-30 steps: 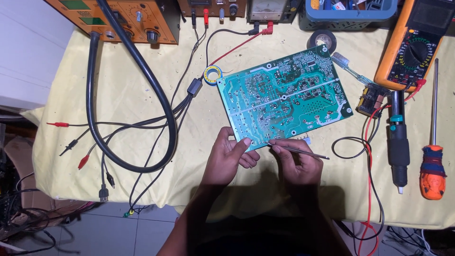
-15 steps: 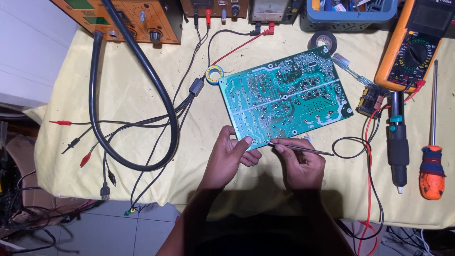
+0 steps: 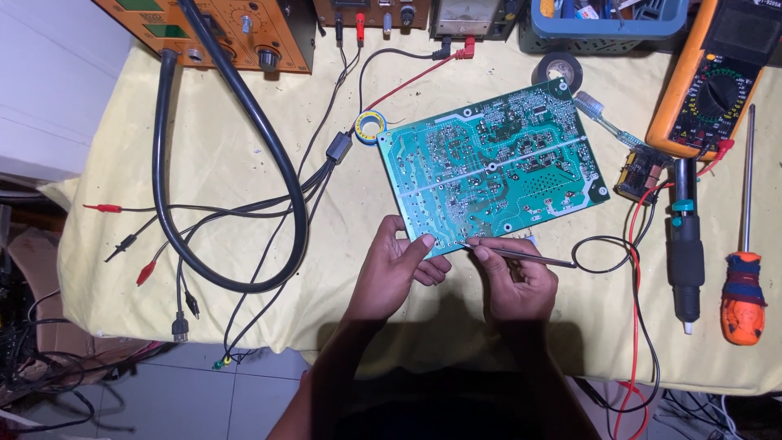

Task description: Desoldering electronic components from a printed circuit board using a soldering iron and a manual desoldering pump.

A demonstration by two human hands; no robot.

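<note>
green circuit board (image 3: 489, 175) | solder side up | left hand (image 3: 393, 273) steadies | right hand (image 3: 515, 281) pinches probe (image 3: 513, 254)

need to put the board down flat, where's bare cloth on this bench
Bare yellow cloth lies inside the black hose loop, left of the circuit board. The right side is crowded: multimeter, soldering iron, screwdriver, red lead.

Yellow-clothed workbench (image 3: 244, 318) over grey tiled floor (image 3: 187, 399), tangled cables (image 3: 32, 375) beneath.

Glossy green circuit board (image 3: 489, 167); matt yellow cloth (image 3: 244, 163); metal tweezers (image 3: 513, 253).
</note>
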